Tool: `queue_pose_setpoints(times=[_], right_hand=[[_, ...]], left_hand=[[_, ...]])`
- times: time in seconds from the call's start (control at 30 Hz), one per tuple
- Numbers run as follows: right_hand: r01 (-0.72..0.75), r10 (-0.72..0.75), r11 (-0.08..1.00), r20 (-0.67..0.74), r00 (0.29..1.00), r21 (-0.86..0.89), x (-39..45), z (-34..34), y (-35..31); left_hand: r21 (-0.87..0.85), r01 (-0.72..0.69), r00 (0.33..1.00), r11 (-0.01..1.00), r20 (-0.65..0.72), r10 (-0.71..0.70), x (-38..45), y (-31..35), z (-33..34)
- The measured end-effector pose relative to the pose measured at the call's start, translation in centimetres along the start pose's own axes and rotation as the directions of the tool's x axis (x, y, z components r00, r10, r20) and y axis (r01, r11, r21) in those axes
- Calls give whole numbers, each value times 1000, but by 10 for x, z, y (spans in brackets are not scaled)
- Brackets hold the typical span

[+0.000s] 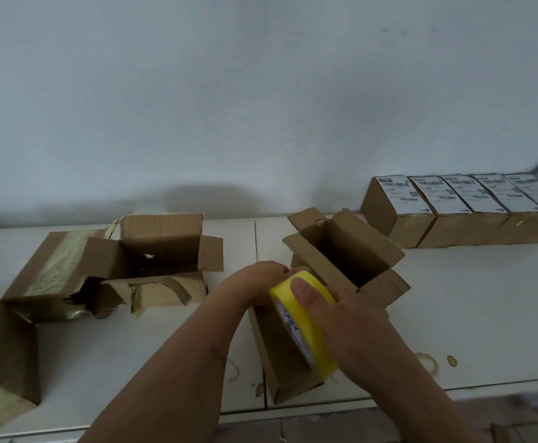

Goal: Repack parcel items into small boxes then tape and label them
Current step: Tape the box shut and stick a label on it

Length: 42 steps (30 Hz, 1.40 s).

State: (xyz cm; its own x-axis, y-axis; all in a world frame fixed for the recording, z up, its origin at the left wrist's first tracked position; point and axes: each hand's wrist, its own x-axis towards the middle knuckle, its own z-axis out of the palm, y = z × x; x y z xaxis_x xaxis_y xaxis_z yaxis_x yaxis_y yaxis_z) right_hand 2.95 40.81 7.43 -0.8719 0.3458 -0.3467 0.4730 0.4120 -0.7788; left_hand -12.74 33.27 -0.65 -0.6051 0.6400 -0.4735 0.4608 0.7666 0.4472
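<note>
Tape roll (pixel 306 321): glossy yellow plastic film, smooth. Box (pixel 280 356) under tape roll: matt brown corrugated cardboard. Open box (pixel 350 251) behind tape roll: same cardboard, torn rough edges. Labels (pixel 392 193) far right of tape roll: white paper. Table (pixel 472 302): smooth white, stained.

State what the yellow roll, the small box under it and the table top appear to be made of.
Yellow roll: likely glossy plastic packing tape, going by its smooth sheen and printed inner core.
Small box: matte brown cardboard, probably corrugated like the torn box nearby.
Table top: smooth white panels, stained; material unclear.
</note>
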Motion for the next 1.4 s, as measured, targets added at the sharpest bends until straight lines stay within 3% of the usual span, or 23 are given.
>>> queue_pose_setpoints(times=[0.17, 0.33, 0.53, 0.83, 1.2, 1.4], right_hand=[[24, -24, 999, 15, 1000, 38, -7, -5, 9], [-18, 16, 998, 42, 999, 64, -23, -10, 15], [-88, 79, 993, 110, 991, 76, -43, -15, 30], [-134, 133, 991, 117, 984, 0, -55, -11, 46], [-169, 160, 985, 164, 973, 39, -60, -5, 70], [-184, 174, 982, 203, 964, 32, -56, 7, 83]], left_hand=[[137, 6, 998, 991, -66, 3, 12, -7, 7], [0, 100, 989, 995, -114, -99, 8, 3, 8], [-47, 78, 989, 996, -123, -83, 6, 3, 10], [80, 81, 973, 994, -222, -61, 9, 1, 16], [84, 72, 977, 994, -208, -53, 4, 3, 15], [234, 96, 956, 968, -292, -25, -4, 4, 20]])
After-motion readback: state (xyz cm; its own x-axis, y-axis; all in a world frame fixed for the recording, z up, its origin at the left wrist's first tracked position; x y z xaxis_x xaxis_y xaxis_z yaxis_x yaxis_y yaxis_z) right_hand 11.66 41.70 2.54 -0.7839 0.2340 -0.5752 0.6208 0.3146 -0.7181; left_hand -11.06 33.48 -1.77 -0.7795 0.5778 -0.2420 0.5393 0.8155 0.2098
